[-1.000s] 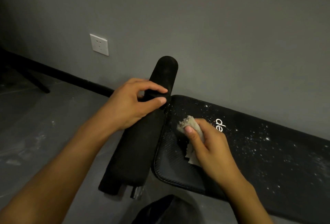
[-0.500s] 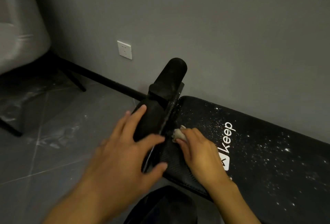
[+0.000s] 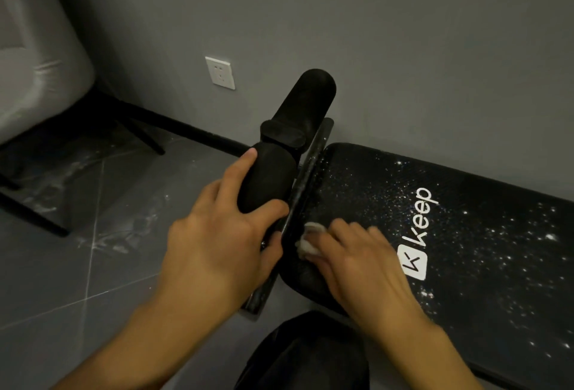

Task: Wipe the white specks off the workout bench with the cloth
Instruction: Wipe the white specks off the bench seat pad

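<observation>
Cloth [image 3: 306,244] still on bench [image 3: 484,281] edge, left hand [image 3: 217,253] lower on roller [image 3: 267,178]

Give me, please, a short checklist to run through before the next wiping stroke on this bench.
1. Cloth in hand: ok. The right hand holds the cloth against the bench pad, at the end beside the roller.
2. Bench steadied: ok. The left hand holds the foam roller.
3. Specks gone: not ok. White specks dot the pad, thickest right of the Keep logo.
4. Cloth's wiping face clean: cannot tell. The hand covers it.
</observation>
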Tool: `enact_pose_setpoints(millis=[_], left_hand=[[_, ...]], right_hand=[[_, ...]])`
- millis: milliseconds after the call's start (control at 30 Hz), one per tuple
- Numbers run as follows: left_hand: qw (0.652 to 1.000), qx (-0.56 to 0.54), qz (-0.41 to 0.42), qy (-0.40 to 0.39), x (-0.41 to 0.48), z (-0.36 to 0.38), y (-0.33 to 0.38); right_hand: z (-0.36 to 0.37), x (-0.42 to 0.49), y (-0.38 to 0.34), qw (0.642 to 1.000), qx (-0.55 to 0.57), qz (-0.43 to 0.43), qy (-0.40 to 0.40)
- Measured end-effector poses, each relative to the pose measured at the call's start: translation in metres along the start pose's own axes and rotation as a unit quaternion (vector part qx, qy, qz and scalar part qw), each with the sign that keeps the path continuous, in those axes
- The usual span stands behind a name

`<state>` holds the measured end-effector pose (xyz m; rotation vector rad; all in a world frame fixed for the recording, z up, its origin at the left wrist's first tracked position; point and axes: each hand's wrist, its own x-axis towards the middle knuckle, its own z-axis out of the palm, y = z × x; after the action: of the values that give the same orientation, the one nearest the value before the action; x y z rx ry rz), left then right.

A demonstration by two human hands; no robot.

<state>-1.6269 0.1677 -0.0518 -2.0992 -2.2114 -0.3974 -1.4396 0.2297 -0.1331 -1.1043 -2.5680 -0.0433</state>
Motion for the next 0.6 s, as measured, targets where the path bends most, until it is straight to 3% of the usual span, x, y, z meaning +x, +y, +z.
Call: enact_pose_setpoints(millis=[133, 300, 500, 600], left_hand=[[1.000, 0.000, 0.008, 0.003, 0.010, 0.004, -0.001], [0.999, -0.015, 0.026, 0.020, 0.009, 0.009, -0.006], [0.999, -0.028, 0.025, 0.030, 0.009, 0.009, -0.007], [0.999, -0.036, 0.023, 0.030, 0.008, 0.011, -0.007]], right_hand=[[0.003, 0.014, -0.004, 0.998, -0.011, 0.054, 0.019], [-0.007, -0.011, -0.018, 0.999, 0.029, -0.037, 0.006], [0.000, 0.034, -0.010, 0.997, -0.003, 0.069, -0.022], [-0.005, 0.018, -0.017, 0.999, 0.026, -0.002, -0.039]])
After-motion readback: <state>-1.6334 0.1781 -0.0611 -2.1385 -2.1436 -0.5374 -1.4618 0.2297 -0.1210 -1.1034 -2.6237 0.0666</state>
